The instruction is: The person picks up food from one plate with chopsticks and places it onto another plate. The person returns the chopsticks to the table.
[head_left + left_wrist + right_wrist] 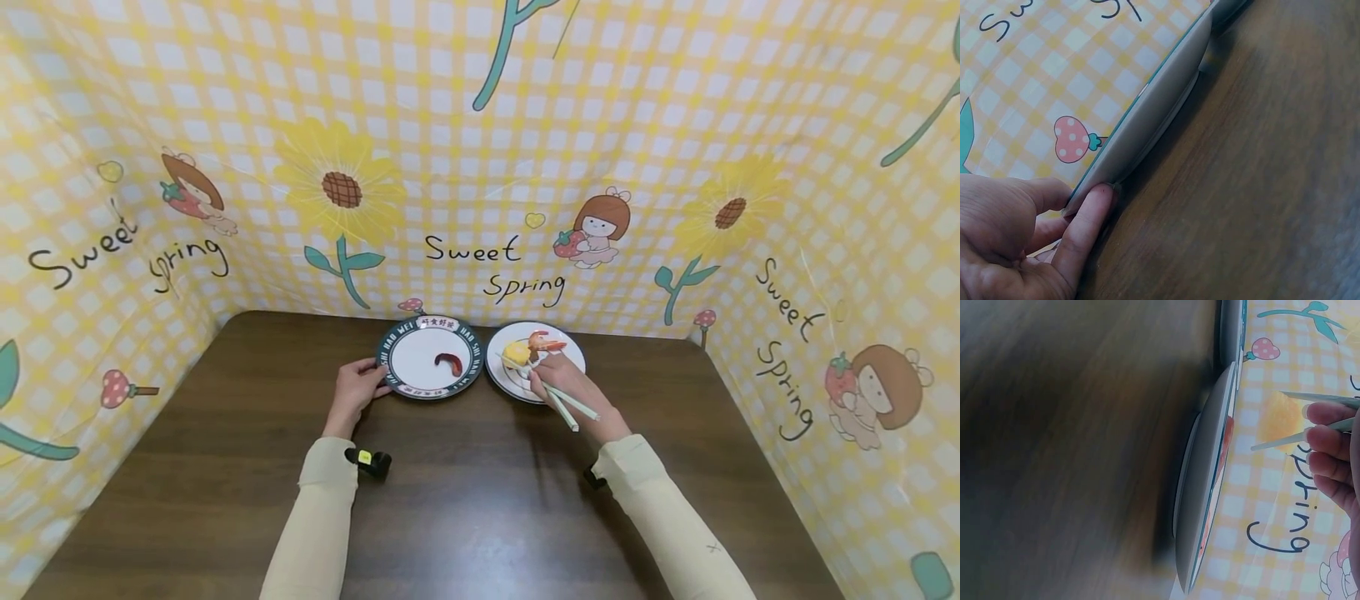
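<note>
My left hand [356, 392] pinches the left rim of a plate with a dark green lettered border [408, 354], thumb above and fingers beneath. A dark red curved piece of food [454, 362] lies right of that plate's middle. With my right hand [573, 385] I hold pale green chopsticks [561, 408] over a white plate [495, 375]. Between their tips is a yellow chunk of food [1280, 422], held above the plate in the right wrist view. An orange-and-white shrimp [542, 340] lies on the white plate, partly hidden by the hand.
Both plates stand side by side at the back of the brown wooden table [465, 500]. Close behind them hangs a yellow checked cloth [420, 275], which also runs along both sides. Each wrist wears a black strap; the left strap [375, 463] shows best.
</note>
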{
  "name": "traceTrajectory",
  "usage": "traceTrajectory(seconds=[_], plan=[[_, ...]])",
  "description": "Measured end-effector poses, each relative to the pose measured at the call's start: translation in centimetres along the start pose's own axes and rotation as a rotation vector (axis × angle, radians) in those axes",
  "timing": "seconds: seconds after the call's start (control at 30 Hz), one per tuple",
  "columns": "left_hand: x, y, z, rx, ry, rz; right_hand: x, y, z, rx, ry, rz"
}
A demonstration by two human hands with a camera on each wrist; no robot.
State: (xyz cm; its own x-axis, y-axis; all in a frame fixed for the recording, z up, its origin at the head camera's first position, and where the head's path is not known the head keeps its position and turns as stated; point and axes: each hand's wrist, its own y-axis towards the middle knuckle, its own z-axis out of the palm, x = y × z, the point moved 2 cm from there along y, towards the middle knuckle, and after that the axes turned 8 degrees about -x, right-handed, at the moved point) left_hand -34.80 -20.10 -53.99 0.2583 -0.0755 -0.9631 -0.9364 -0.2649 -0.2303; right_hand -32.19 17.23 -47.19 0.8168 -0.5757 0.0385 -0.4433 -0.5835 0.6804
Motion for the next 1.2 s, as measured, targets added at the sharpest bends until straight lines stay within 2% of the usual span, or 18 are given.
traceTrajectory(seconds=[0.27, 0.57, 0.8, 1.03, 1.2], plan=[[-0.1, 0.0, 0.0, -0.006, -0.002, 0.005, 0.5, 0.8, 0.1, -0.060, 0.015, -0.034], [-0.1, 0.0, -0.1, -0.009, -0.006, 0.003, 0.7, 1.6, 0.6, -0.072, 0.044, -0.057], [0.0, -0.1, -0.1, -0.010, 0.002, -0.005, 0.7, 2.0, 1.0, -0.026, 0.039, -0.017], [0.3, 0.0, -0.2, -0.011, -0.007, -0.002, 1.1, 2.7, 1.5, -0.046, 0.058, -0.062], [0.0, 0.0, -0.1, -0.009, -0.021, 0.011, 1.3, 3.0, 1.9, -0.036, 0.041, -0.059]])
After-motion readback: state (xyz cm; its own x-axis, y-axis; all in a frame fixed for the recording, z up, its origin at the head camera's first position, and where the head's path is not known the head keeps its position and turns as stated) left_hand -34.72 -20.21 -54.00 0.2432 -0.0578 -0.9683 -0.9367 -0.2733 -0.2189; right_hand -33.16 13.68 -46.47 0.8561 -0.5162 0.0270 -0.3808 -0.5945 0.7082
